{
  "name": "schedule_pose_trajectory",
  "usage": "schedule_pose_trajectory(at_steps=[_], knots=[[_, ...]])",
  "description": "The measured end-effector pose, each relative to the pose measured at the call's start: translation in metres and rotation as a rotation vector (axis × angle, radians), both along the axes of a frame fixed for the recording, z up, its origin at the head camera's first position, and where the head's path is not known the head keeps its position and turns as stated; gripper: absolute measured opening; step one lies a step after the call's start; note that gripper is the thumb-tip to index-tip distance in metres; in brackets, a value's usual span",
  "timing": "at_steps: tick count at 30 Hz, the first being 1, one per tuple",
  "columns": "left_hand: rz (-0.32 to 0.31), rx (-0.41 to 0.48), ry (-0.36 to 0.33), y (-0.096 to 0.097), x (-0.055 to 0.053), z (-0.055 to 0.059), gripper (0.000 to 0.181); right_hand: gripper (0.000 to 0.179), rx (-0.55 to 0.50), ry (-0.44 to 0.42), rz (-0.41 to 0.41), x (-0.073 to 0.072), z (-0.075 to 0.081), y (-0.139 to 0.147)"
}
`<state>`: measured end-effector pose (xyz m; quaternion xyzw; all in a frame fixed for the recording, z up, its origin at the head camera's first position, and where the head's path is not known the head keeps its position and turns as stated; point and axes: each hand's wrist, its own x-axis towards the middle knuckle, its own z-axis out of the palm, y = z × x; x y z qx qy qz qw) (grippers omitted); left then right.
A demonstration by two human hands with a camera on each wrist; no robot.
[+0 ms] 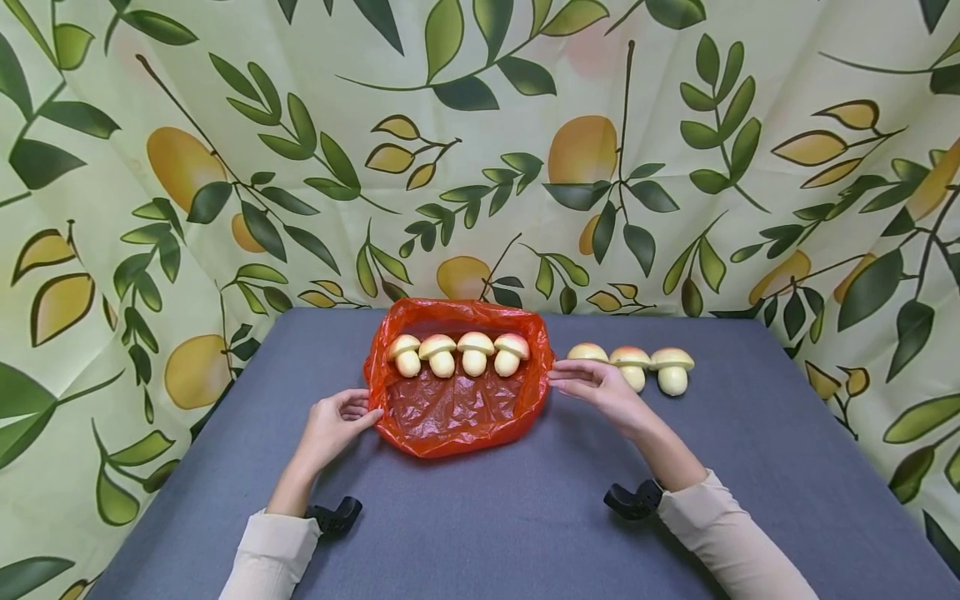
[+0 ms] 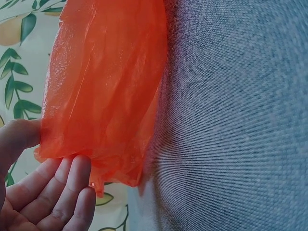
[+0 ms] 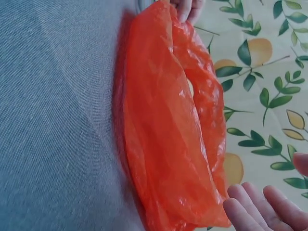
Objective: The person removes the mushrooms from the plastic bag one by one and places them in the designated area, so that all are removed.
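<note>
A red plastic bag (image 1: 453,442) lies with its mouth spread wide. Inside, several cream mushrooms (image 1: 475,353) with pink-tinged caps stand in a row along the far side. My left hand (image 1: 333,425) pinches the bag's left rim between thumb and fingers. In the left wrist view, the bag's red wall (image 2: 106,86) runs between that thumb and the fingers. At the opposite side, my right hand (image 1: 603,392) has straight fingers with their tips right at the bag's edge. The right wrist view shows its thumb apart from the fingers (image 3: 245,207).
Three more mushrooms (image 1: 672,372) sit in a row to the right of the bag, one partly hidden behind my right hand. Everything stands on a grey-blue cloth-covered table (image 1: 480,533). Behind it hangs a leaf-and-fruit patterned curtain (image 1: 510,225). Each wrist wears a black camera mount (image 1: 633,500).
</note>
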<state>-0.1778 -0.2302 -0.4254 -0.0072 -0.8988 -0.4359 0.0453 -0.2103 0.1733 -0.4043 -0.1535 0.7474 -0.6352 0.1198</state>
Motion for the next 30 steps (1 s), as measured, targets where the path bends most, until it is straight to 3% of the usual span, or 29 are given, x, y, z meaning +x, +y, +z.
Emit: schedule_pose_trajectory(at_steps=[14, 21, 30], knots=[[-0.001, -0.004, 0.008, 0.000, -0.001, -0.001, 0.035, 0.046, 0.081, 0.011, -0.070, -0.009, 0.000, -0.029], [-0.002, -0.002, 0.006, -0.001, -0.001, -0.001, 0.036, 0.058, 0.041, 0.070, -0.039, -0.016, 0.000, -0.040], [-0.005, -0.001, 0.011, -0.001, 0.000, -0.001, 0.036, 0.045, 0.117, 0.026, -0.108, -0.036, -0.001, -0.059]])
